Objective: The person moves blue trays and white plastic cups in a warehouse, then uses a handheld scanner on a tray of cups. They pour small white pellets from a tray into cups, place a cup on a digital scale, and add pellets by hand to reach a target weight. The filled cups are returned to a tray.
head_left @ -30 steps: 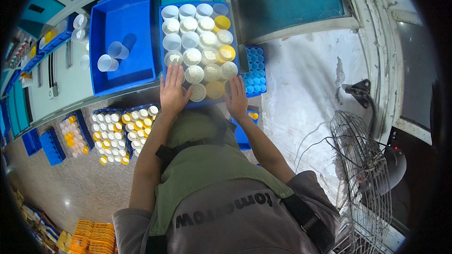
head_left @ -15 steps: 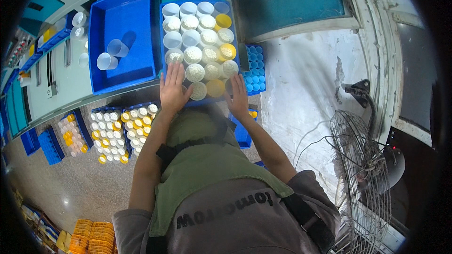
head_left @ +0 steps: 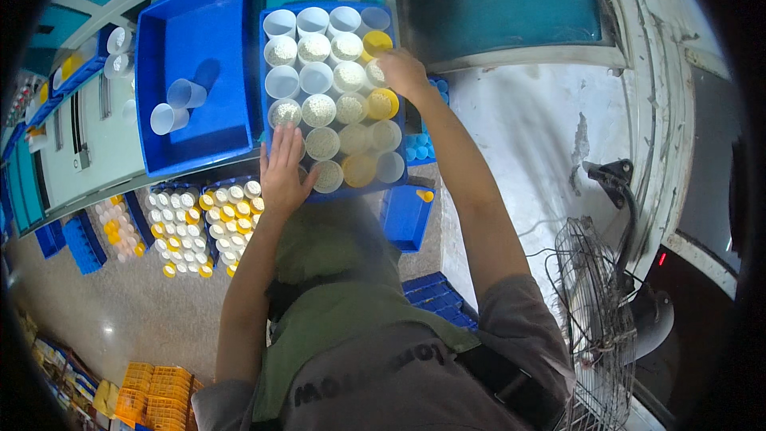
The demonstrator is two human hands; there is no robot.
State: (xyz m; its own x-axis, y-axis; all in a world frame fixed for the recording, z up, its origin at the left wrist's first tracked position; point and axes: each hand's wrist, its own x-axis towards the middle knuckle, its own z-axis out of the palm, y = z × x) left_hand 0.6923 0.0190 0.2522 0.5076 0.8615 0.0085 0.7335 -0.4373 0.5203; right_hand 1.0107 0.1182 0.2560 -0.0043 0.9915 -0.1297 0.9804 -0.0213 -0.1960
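Observation:
A blue tray (head_left: 259, 88) in front of me holds rows of plastic cups, some white or clear and some yellow, many with small white pellets inside. My left hand (head_left: 283, 172) rests at the tray's near left corner, fingers stretched out and thumb apart, touching the cups there. Over the tray's right edge reaches my right hand (head_left: 404, 74), its fingers bent onto the rim of a pellet-filled cup (head_left: 375, 73) just nearer than a yellow cup (head_left: 377, 42). Part of that cup is hidden under the fingers.
A second blue tray (head_left: 227, 124) on the left holds two tipped clear cups (head_left: 186, 94). Below on the floor stand crates of white and yellow cups (head_left: 175, 223), a blue bin (head_left: 405, 219) and orange baskets (head_left: 155, 395). A wire-cage fan (head_left: 590, 303) stands at the right by the white wall.
My right hand has moved from the tray's near right corner up along its right edge to a cup farther away. The left hand stays at the near left corner, while the view has shifted slightly.

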